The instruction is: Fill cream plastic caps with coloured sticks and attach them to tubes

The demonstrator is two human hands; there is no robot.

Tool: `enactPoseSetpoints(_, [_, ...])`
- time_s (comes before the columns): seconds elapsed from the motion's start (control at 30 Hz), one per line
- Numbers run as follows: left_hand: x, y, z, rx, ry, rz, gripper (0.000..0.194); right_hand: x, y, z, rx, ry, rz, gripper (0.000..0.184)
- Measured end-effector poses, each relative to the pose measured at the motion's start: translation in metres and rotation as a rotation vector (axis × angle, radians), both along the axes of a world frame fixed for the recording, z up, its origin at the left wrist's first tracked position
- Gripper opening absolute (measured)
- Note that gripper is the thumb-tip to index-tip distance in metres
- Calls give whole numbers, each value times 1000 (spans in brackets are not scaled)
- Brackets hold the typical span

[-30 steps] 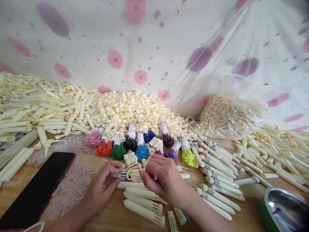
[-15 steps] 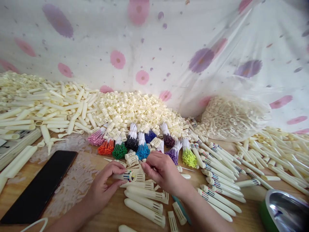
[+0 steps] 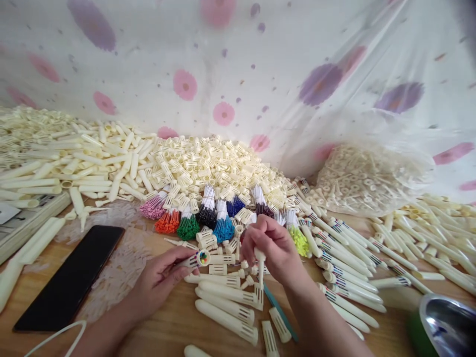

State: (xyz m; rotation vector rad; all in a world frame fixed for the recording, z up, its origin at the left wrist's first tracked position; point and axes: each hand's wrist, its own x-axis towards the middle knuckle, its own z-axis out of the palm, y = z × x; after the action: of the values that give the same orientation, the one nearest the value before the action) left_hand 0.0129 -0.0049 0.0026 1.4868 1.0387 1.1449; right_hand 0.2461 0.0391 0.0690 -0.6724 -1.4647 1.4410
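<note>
Pen barrel point(image 3: 192, 261) cream, multicoloured refill ends point(image 3: 203, 257) inside. Refill bundles point(image 3: 222, 225) white, tipped pink, orange, green, black, blue, lime. Plastic sheet point(image 3: 148, 64) white, pink-and-purple flowers point(image 3: 185, 84). Phone point(image 3: 70, 277) black.

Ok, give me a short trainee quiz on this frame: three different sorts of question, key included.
1. What does the left hand hold?
2. True or false: the smartphone lies to the left of the left hand.
3. Which refill bundle is farthest right in the row: a) the orange bundle, b) the pink bundle, c) the yellow-green bundle?

Key:
1. A slotted pen barrel, with coloured tips visible in its open end.
2. True.
3. c
</note>
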Motion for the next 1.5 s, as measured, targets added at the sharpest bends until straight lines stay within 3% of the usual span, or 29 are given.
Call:
enactPoseSetpoints(0.1, [-2, -1, -1, 7, 54, -64, 25, -4, -8, 3, -17, -175, 152, 14])
enactPoseSetpoints(0.2, [-2, 0, -2, -35, 92, -113, 25, -5, -12, 9, 140, -435, 226, 17])
enactPoseSetpoints(0.37, [1, 2, 1, -132, 7, -126, 24, -6, -13, 12, 314, -582, 170, 24])
enactPoseSetpoints(0.53, [3, 2, 2, -181, -23, -133, 23, -9, -17, 15, 338, -693, 177, 25])
enactPoseSetpoints(0.63, [3, 1, 2, -214, 13, -134, 25, -11, -19, 15, 255, -713, 162, 19])
enactPoseSetpoints(0.77, [5, 2, 0, -254, 31, -118, 24, -16, -19, 7, -131, -623, 183, 19])
enactPoseSetpoints(0.83, [6, 2, 0, -266, 30, -109, 24, -18, -19, 5, -190, -611, 174, 17])
enactPoseSetpoints(0.93, [8, 2, 0, -275, 43, -93, 24, -21, -20, 4, 11, -725, 80, 7])
enactPoseSetpoints(1.03, [8, 2, 1, -275, 68, -87, 25, -22, -23, 5, 246, -823, -2, 11])
enactPoseSetpoints(1.17, [9, 1, 4, -244, 113, -51, 26, -22, -27, 2, 428, -877, -78, 9])
enactPoseSetpoints(1.3, [9, 2, 7, -213, 156, -22, 28, -21, -28, 0, 450, -904, -118, 8])
enactPoseSetpoints(1.5, [11, 3, 10, -216, 148, -41, 27, -22, -26, 4, 365, -909, -90, 8])
